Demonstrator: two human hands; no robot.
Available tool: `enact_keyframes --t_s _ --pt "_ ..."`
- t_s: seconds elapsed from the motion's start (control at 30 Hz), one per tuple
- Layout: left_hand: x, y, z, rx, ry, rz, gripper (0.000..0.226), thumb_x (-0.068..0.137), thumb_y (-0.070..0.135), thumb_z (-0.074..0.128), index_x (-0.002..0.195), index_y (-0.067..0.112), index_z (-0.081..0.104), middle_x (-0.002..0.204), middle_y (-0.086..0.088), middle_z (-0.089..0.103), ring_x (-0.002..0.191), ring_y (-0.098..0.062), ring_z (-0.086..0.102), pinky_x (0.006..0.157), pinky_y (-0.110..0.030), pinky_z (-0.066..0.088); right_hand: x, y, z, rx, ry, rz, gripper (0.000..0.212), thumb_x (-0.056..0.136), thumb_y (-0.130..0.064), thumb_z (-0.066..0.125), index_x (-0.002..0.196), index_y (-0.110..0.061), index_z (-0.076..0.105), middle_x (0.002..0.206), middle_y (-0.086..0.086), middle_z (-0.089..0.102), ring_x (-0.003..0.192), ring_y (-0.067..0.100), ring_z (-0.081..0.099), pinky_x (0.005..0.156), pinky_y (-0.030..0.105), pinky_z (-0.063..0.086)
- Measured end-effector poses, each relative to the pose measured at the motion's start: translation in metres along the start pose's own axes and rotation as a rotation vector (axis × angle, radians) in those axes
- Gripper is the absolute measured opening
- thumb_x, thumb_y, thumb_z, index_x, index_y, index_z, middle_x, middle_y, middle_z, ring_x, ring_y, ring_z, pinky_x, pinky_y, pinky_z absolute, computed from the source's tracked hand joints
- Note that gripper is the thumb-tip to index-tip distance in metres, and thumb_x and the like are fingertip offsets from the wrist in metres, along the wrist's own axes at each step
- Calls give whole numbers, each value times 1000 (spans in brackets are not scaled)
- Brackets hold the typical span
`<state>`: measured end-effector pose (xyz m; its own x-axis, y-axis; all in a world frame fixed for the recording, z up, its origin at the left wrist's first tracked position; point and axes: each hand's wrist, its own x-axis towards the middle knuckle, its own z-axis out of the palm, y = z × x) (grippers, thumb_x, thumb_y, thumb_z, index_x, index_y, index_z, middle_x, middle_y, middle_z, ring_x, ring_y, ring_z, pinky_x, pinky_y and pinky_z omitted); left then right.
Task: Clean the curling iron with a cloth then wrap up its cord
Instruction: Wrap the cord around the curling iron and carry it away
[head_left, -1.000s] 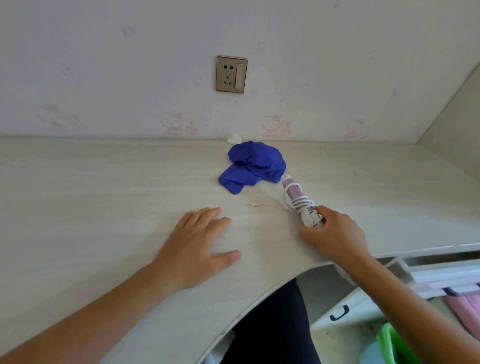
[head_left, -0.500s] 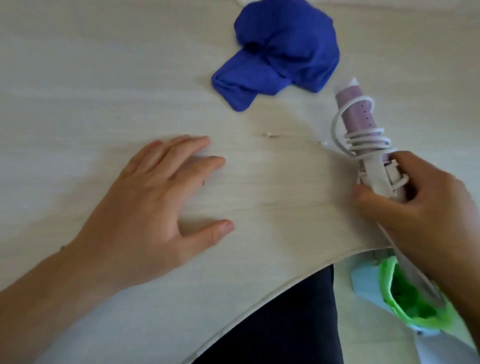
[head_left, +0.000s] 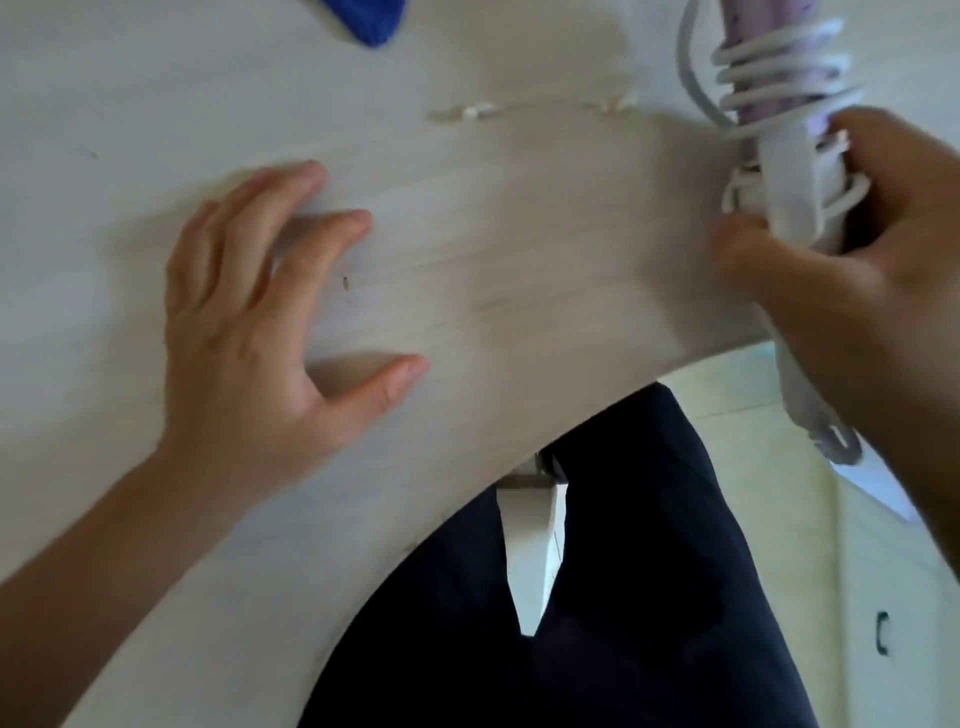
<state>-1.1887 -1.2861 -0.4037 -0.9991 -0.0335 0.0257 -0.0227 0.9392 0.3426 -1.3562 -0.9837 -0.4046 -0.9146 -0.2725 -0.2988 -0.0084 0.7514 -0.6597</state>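
Note:
The curling iron (head_left: 792, 176), white with a pale purple barrel, lies at the desk's right front edge, its white cord (head_left: 763, 78) coiled several times around the barrel. My right hand (head_left: 857, 249) is closed around its handle, thumb on the near side. The handle's tail end sticks out past the desk edge below my wrist. My left hand (head_left: 270, 312) rests flat on the desk with fingers spread, holding nothing. Only a corner of the blue cloth (head_left: 363, 21) shows at the top edge, apart from both hands.
The pale wood desk (head_left: 519, 249) has a curved front edge cut around my dark-clothed lap (head_left: 597, 597). A few small crumbs (head_left: 475, 110) lie on the desk between the cloth and the iron. Tiled floor shows at the lower right.
The view has tilted down and closer, so the wall and most of the cloth left the frame. My right hand keeps its hold on the iron; my left hand stays flat.

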Motion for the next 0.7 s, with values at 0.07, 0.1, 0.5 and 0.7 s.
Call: enact_keyframes --t_s 0.07,0.1,0.5,0.7 --pt "3 1 -1 -30 34 1 74 84 61 72 135 9 60 154 -18 46 145 -36 41 115 -59 31 -15 -18 -12 128 145 0 21 76 -29 72 79 -14 57 64 6 54 55 10 41 45 31 33" --pt "1 4 -2 -37 49 -9 71 84 59 73 134 10 60 153 -18 47 144 -35 41 115 -57 31 -23 -34 -15 196 159 25 19 75 -29 71 76 -17 56 61 3 52 55 7 37 45 28 30" --pt "-16 148 -112 -365 -343 -288 59 83 53 66 131 17 63 129 2 66 122 -19 60 107 -43 46 -162 -42 -140 320 -30 317 24 71 -37 72 78 -17 60 54 -12 52 46 4 43 47 22 38" --pt "-35 233 -197 -481 -323 -201 56 86 58 65 137 38 55 135 27 56 129 3 51 105 -23 40 -272 -32 -231 403 4 295 16 71 -33 72 76 -23 61 55 -6 52 46 4 42 48 17 36"
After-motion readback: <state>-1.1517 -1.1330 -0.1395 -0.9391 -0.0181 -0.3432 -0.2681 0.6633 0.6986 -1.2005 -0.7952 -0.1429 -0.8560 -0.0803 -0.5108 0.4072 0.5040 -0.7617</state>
